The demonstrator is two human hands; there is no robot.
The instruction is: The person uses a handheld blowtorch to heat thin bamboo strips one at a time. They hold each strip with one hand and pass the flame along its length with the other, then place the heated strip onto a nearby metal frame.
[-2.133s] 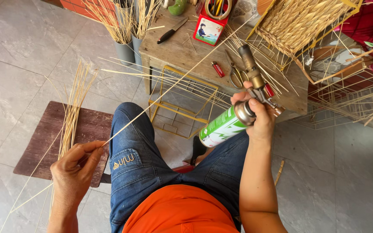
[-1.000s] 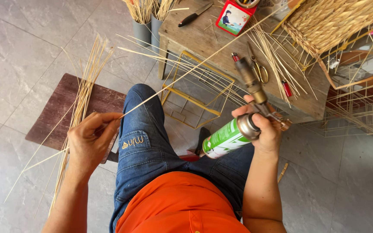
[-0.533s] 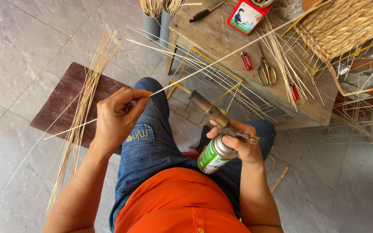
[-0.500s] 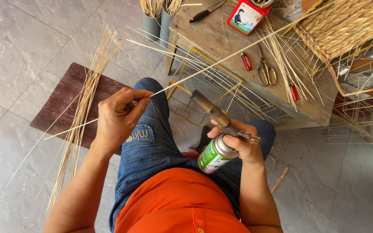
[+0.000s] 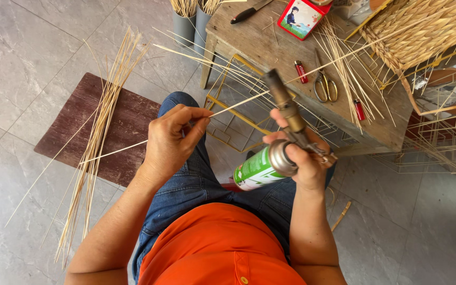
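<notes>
Even, soft daylight, bright overall. Shadows faint, just soft ones under the wooden table (image 5: 270, 50). Mild sheen on floor tiles (image 5: 22, 47). Sharp centre, slight wide-angle stretch at edges.

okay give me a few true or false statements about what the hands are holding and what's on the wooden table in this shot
1. The left hand pinches a long thin cane strip. True.
2. The right hand holds a hammer. False: it grips a gas torch on a green canister.
3. Scissors lie on the wooden table. True.
4. The loose bundle of canes on the floor lies by the right hand. False: it lies on the left hand's side.
</notes>
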